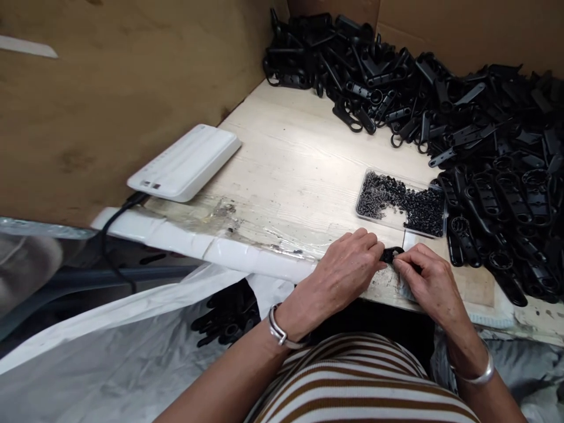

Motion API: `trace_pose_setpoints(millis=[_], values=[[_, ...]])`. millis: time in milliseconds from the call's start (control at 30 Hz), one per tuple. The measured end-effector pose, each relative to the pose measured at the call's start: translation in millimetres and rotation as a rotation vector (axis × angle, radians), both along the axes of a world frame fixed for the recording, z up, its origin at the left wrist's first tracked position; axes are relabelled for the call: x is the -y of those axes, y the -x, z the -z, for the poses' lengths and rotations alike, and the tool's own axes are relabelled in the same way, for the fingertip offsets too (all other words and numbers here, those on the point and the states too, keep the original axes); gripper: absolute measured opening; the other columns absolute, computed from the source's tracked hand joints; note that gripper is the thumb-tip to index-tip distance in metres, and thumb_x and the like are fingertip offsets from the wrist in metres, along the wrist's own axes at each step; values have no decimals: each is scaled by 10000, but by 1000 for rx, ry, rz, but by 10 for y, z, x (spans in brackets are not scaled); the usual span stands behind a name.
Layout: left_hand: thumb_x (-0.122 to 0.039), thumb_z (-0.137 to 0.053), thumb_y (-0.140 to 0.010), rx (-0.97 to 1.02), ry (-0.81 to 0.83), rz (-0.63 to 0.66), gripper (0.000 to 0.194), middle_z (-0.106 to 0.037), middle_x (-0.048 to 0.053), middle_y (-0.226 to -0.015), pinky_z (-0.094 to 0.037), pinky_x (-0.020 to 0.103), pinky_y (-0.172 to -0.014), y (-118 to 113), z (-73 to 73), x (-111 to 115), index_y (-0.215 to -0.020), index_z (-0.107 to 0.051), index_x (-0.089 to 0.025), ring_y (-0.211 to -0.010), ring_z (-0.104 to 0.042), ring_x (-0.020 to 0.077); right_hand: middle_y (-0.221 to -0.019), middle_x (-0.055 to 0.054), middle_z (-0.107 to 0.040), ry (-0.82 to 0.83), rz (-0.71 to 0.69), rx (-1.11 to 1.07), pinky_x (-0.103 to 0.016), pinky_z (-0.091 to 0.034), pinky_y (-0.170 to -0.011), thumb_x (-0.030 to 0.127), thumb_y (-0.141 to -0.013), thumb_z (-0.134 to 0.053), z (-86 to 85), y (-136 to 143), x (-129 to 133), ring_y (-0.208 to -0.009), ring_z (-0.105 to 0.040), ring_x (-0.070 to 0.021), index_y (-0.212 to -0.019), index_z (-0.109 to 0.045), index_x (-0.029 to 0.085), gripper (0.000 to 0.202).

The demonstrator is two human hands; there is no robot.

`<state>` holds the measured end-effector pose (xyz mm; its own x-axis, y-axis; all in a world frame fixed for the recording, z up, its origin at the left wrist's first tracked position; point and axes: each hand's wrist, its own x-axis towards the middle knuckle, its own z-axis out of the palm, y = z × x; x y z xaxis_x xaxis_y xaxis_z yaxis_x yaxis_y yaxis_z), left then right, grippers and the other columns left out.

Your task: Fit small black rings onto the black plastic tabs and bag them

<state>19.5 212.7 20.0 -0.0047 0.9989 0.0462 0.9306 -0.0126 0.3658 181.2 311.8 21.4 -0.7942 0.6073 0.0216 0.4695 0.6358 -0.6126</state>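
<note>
Close to the table's front edge, my left hand (pixel 352 262) is closed around a small black plastic part (pixel 391 254), most of it hidden under the fingers. At the part's right end my right hand (pixel 425 276) pinches with thumb and forefinger; whatever is between those fingertips is too small to make out. Just beyond both hands lies a clear divided box (pixel 392 221). Its left compartment holds tiny springs and small black pieces, its right one small black pieces.
Black plastic parts (pixel 467 135) form a large heap along the back and right, with several laid in rows (pixel 497 205) near my right hand. A white flat device (pixel 185 164) with a black cable (pixel 106 241) lies left. Cardboard (pixel 132 88) walls the table. A bag (pixel 132 346) with black parts hangs below.
</note>
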Motion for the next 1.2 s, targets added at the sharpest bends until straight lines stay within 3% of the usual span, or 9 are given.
trace_pose_setpoints(millis=[200,400,600,767,900,1033,1200], values=[[-356,-593,-917,-25,2,10,203,-617,48,-913,-423,338,-730,42,-92,17,-938,-578,-154,-865,-554,217,-880,-42,-667,84,-31,-79,-287,-475,-748,299,-953,-529,-116,-60,-158,-828,-629,-182,-918,-704,209,199],[-253,-561,-942,-43,-15,-29,149,-669,46,-872,-424,300,-713,233,-261,-32,-870,-647,-155,-850,-602,192,-877,-42,-678,-278,-4,69,-306,-435,-705,227,-935,-537,-320,215,-478,-782,-623,-191,-893,-708,211,177],[-173,-568,-916,-61,-19,-75,145,-674,54,-817,-436,284,-668,338,-326,-96,-853,-697,-151,-791,-615,188,-929,-52,-652,-500,-40,431,-298,-276,-558,234,-939,-494,-264,552,-606,-715,-580,-182,-884,-693,230,207],[-42,-498,-876,-90,18,-16,223,-662,72,-783,-385,255,-561,375,-379,-344,-743,-654,-129,-754,-612,182,-986,-39,-647,-472,-33,530,-297,-249,-557,224,-947,-444,-232,603,-661,-783,-587,-186,-945,-669,241,226],[16,-427,-856,-106,102,40,272,-681,98,-832,-362,257,-527,343,-423,-672,-818,-666,-108,-737,-618,188,-959,-32,-644,-449,-41,516,-292,-262,-564,253,-959,-443,-264,590,-688,-811,-592,-188,-911,-662,239,224],[-24,-433,-874,-107,177,25,268,-701,129,-913,-423,277,-594,277,-410,-925,-887,-692,-93,-817,-650,221,-964,-54,-653,-443,-57,527,-296,-274,-570,287,-954,-466,-304,609,-686,-834,-603,-212,-913,-669,223,216],[2,-417,-846,-115,193,-17,294,-704,152,-962,-466,289,-668,251,-317,-991,-923,-690,-78,-902,-656,240,-987,-82,-672,-446,-60,542,-304,-287,-587,274,-943,-459,-299,666,-692,-854,-612,-236,-943,-679,212,229]])
